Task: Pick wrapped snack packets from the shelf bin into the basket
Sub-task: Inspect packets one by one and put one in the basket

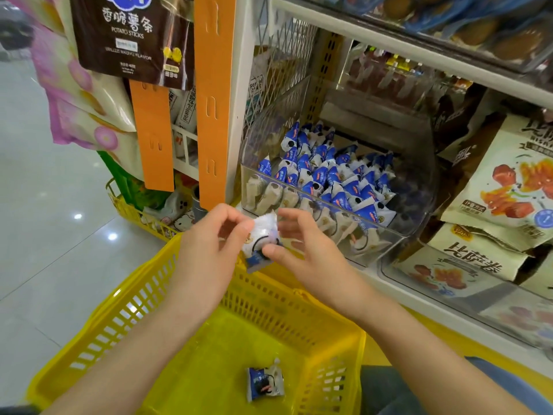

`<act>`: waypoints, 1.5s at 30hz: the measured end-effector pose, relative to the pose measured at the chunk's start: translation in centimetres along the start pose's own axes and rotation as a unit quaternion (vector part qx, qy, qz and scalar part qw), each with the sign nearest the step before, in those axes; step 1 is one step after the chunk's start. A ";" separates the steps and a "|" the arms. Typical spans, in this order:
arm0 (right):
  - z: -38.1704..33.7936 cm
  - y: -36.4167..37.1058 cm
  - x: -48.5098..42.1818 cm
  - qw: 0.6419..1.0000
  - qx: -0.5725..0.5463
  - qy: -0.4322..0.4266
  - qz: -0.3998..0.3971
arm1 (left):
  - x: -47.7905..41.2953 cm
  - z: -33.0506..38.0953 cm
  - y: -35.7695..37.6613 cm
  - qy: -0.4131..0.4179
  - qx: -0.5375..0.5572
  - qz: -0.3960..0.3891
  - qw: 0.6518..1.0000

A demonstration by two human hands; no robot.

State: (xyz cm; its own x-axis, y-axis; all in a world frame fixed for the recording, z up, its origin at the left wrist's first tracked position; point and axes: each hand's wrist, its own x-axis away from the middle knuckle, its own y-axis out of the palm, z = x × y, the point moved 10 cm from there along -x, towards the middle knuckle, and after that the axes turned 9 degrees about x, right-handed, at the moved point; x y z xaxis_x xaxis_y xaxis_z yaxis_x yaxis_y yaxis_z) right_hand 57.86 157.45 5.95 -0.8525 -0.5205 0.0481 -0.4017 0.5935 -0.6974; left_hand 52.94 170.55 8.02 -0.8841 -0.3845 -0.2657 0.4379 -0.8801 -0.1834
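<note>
Head view: one snack packet (264, 383) lies in our yellow basket (125, 313). We hold a second packet (262, 236) over its far rim, pinched between left grip (209, 250) and right grip (303, 250). The shelf bin (419, 187) beyond the basket looks well stocked, so plenty left.

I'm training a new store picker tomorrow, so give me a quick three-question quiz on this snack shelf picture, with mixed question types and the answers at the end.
1. True or false: the yellow basket has no packet in it yet.
2. Where is the held packet? A) inside the clear bin B) above the basket, between the left hand and right hand C) on the floor
3. Fill in: the bin packets are white and ____.
Key: 1 false, one loose packet lies on the basket's bottom; 2 B; 3 blue.
</note>
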 end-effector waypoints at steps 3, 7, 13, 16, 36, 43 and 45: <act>-1.6 -0.6 0.2 0.998 -0.016 -0.053 0.023 | 1.1 1.1 1.4 0.061 -0.076 -0.054 0.994; -1.5 -1.0 0.1 0.998 -0.028 -0.048 0.032 | 1.4 1.0 1.7 0.070 -0.092 -0.055 0.992; 0.1 -2.0 0.0 0.993 -0.093 0.002 0.073 | 0.7 0.0 2.3 -0.001 -0.002 -0.075 0.997; -1.0 -2.3 0.4 0.994 -0.032 -0.053 0.094 | 0.6 -0.6 2.6 -0.036 0.028 -0.088 0.995; -5.5 -4.0 2.5 0.943 0.110 -0.243 0.197 | 2.1 -4.9 4.6 -0.332 0.338 -0.089 0.876; -3.0 -3.2 1.3 0.984 0.026 -0.107 0.138 | 1.2 -4.1 2.7 -0.257 0.243 -0.031 0.935; -0.8 -2.8 0.5 0.993 -0.058 -0.004 0.098 | 1.3 -3.8 3.0 -0.248 0.214 -0.061 0.943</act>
State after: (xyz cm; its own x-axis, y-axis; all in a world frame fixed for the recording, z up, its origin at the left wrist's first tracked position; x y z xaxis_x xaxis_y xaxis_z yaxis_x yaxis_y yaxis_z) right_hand 58.24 156.01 8.47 -0.9153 -0.3933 -0.0867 -0.2652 0.7507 -0.6051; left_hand 53.70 168.48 3.48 -0.9381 -0.2616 0.2272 0.3148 -0.9173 0.2439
